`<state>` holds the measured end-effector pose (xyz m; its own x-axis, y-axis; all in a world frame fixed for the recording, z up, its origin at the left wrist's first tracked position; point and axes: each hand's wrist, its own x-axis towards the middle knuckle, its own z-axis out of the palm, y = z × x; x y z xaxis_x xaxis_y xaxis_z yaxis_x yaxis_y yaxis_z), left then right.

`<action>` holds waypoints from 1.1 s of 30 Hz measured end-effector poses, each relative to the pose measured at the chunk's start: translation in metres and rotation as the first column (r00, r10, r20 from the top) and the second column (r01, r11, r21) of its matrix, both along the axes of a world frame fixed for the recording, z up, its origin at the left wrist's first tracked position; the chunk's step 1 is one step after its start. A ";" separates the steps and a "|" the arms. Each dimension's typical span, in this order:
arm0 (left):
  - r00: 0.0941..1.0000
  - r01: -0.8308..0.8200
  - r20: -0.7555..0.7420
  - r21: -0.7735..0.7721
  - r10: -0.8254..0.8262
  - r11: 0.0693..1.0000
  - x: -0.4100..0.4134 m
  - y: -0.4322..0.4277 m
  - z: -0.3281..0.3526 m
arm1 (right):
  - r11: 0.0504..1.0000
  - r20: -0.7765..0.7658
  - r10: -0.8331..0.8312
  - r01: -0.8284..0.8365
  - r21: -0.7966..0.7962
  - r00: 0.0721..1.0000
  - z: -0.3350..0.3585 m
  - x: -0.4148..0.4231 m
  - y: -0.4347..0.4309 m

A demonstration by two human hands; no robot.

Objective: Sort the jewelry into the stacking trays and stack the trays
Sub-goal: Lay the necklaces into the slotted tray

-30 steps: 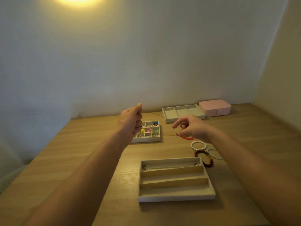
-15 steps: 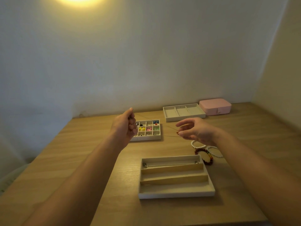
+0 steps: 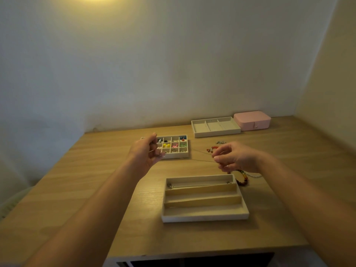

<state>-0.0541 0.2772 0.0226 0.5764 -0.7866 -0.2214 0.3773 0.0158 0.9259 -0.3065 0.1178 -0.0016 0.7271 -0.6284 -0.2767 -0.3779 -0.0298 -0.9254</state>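
Observation:
A thin chain necklace (image 3: 200, 156) stretches in the air between my hands. My left hand (image 3: 147, 153) pinches one end in front of the small grid tray (image 3: 174, 155) of coloured earrings. My right hand (image 3: 234, 158) pinches the other end above a beaded bracelet (image 3: 243, 177). Below my hands sits a long three-slot tray (image 3: 204, 216); a silver necklace (image 3: 198, 185) lies in its far slot. A second three-compartment tray (image 3: 215, 132) stands at the back. A red bracelet (image 3: 211, 149) and a small silver piece (image 3: 220, 142) lie on the table behind my right hand.
A closed pink jewelry box (image 3: 252, 120) stands at the back right against the wall. The wooden table (image 3: 92, 170) ends at a front edge just below the long tray. Walls close in behind and on the right.
Both hands have come down toward the table with the chain between them. The left hand has dropped in front of the grid tray, and the right hand has shifted slightly right.

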 end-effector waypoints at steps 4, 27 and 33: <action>1.000 0.017 -0.003 0.007 -0.017 1.000 -0.002 0.003 -0.006 | 0.999 0.071 -0.018 0.015 0.048 0.997 -0.005 -0.006 0.001; 0.999 0.030 0.033 0.088 -0.034 0.996 0.005 0.010 -0.026 | 0.955 0.332 -0.095 -0.008 0.297 0.938 -0.008 -0.019 -0.001; 0.991 0.105 0.076 0.054 -0.109 0.993 0.009 0.016 -0.031 | 0.980 0.178 -0.074 0.039 0.193 0.981 -0.010 -0.026 -0.001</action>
